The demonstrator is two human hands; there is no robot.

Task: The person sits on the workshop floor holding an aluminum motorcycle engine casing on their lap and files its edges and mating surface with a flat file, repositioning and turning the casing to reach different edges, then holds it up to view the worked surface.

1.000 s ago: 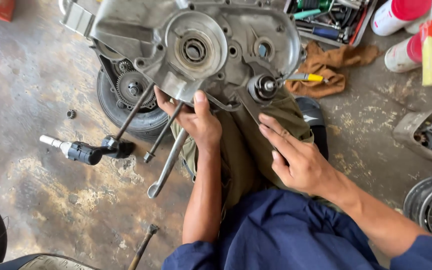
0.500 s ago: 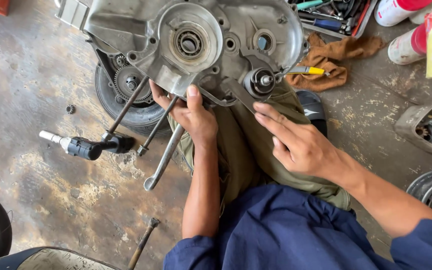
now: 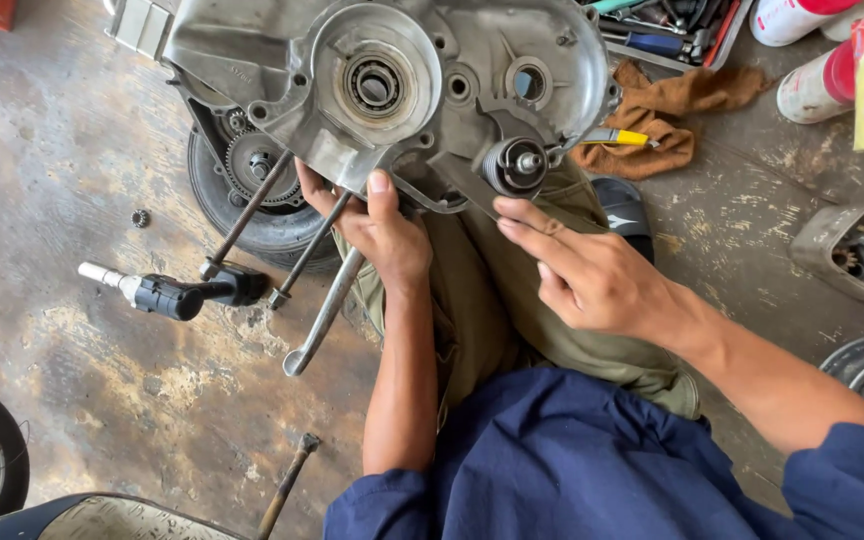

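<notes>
Nearest, a dark blue work sleeve (image 3: 552, 470) and olive trousers (image 3: 492, 300). Left hand (image 3: 382, 225) clamped on the lower rim of the grey cast-aluminium engine crankcase (image 3: 392, 80), thumb up against the metal, fingers (image 3: 317, 190) curled behind, propped over the lap. Right hand (image 3: 592, 275) open, fingers (image 3: 532, 220) held together and straight, tips just beside the coiled steel spring on its short shaft (image 3: 515, 165); not gripping anything. Best handled, by the look of it, with the case kept steady at the rim and the spring worked squarely, fingertips clear of the coil.

Long steel spanner (image 3: 327, 310) and two thin rods (image 3: 252, 215) leaning from the case to the concrete floor (image 3: 82, 390); black-handled tool (image 3: 167, 295) lying near.

Farther off, a brown rag (image 3: 667, 115), white-and-red spray cans (image 3: 812, 90), a tool tray (image 3: 717, 45) holding screwdrivers and pliers, and a grey plastic housing (image 3: 832, 250) holding dark parts.
</notes>
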